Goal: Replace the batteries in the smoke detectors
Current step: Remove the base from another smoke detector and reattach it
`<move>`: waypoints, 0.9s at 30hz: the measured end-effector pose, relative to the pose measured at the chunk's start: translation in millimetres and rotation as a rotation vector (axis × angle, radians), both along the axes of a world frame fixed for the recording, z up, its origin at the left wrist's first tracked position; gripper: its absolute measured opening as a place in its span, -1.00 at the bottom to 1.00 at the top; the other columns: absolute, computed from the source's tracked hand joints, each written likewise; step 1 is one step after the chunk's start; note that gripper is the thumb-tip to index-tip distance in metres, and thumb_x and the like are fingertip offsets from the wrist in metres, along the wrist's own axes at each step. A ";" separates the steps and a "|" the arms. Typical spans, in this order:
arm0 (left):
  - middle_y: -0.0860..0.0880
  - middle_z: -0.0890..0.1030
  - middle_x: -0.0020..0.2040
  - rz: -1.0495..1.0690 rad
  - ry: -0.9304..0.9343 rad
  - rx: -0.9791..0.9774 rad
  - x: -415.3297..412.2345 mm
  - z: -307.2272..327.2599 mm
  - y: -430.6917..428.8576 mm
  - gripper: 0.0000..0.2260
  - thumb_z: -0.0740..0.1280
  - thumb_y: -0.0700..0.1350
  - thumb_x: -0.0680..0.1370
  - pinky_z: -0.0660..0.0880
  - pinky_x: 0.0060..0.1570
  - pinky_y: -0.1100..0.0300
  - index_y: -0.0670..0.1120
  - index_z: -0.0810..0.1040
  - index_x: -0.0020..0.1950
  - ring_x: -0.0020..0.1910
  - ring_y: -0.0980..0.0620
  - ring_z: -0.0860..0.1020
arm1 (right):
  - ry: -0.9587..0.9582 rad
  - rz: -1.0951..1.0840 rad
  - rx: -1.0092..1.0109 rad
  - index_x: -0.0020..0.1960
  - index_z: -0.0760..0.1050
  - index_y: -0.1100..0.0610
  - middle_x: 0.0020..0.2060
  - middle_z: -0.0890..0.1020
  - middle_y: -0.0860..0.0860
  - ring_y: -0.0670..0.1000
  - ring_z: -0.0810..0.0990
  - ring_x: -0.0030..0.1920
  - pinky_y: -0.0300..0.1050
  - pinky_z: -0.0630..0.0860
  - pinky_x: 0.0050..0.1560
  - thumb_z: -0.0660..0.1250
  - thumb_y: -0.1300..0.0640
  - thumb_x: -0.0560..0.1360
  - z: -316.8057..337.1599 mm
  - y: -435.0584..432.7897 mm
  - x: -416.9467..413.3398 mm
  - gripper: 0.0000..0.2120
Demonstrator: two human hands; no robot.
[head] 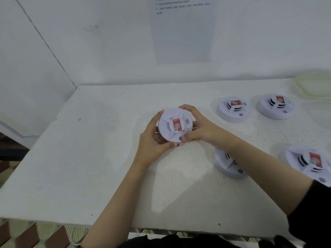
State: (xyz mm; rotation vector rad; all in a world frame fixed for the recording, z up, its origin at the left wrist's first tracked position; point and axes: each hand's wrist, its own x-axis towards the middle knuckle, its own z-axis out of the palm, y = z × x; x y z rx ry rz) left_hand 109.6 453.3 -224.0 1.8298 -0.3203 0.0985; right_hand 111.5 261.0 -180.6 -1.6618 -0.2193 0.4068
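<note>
A round white smoke detector (174, 125) with a red sticker on its face is held above the white table (89, 158), tilted toward me. My left hand (154, 140) grips its left and lower rim, fingers curled underneath. My right hand (195, 126) grips its right rim, fingers over the top edge and thumb at the lower edge near a grey button. The detector's back is hidden.
Several other white detectors lie face up on the table to the right: two at the back (232, 109) (275, 106), one under my right forearm (227, 163), one at the right edge (309, 162). A translucent container (315, 85) sits back right. An instruction sheet (182, 29) hangs on the wall.
</note>
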 end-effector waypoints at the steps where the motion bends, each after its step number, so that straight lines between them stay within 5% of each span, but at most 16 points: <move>1: 0.03 0.54 0.32 0.001 -0.002 0.002 0.0 -0.5 0.5 -0.17 0.61 -0.09 0.27 0.57 0.16 -0.04 -0.04 0.32 0.48 0.27 0.05 0.54 | 0.005 0.000 0.003 0.36 0.23 -0.09 0.14 0.57 0.19 0.12 0.60 0.07 -0.01 0.60 0.03 0.36 0.50 0.37 -0.2 -0.2 0.8 -0.25; 7: 0.20 0.50 0.27 0.004 -0.008 0.004 -1.1 1.4 -0.2 -0.19 0.58 -0.23 0.32 0.57 -0.02 0.29 0.04 0.27 0.47 0.17 0.15 0.57 | 0.061 -0.041 0.056 0.34 0.32 -0.09 0.07 0.62 0.23 0.11 0.64 0.01 0.00 0.59 0.06 0.28 0.52 0.40 -0.8 -2.5 4.2 -0.31; 13: 0.08 0.51 0.31 0.000 -0.006 0.000 0.4 0.4 -0.1 -0.20 0.56 -0.23 0.35 0.59 0.01 0.25 -0.02 0.26 0.50 0.20 0.11 0.57 | 0.076 -0.058 0.074 0.35 0.34 -0.10 0.09 0.61 0.25 0.16 0.63 0.05 0.04 0.58 0.09 0.27 0.51 0.42 -0.5 -3.4 3.9 -0.33; 23: 0.19 0.51 0.28 -0.003 0.015 -0.016 -0.3 1.2 0.4 -0.22 0.57 -0.19 0.35 0.57 -0.02 0.27 0.12 0.26 0.45 0.18 0.15 0.58 | 0.077 -0.074 0.078 0.35 0.35 -0.10 0.09 0.62 0.23 0.15 0.63 0.07 -0.03 0.60 0.06 0.29 0.50 0.43 0.5 -3.0 3.2 -0.33; 27: 0.05 0.50 0.34 0.000 0.001 -0.015 -0.2 1.0 -1.1 -0.21 0.55 -0.21 0.37 0.58 0.04 0.25 0.13 0.22 0.47 0.23 0.08 0.56 | 0.075 -0.075 0.076 0.35 0.35 -0.11 0.10 0.61 0.23 0.17 0.62 0.09 0.00 0.58 0.09 0.30 0.50 0.43 -0.1 -3.3 3.4 -0.33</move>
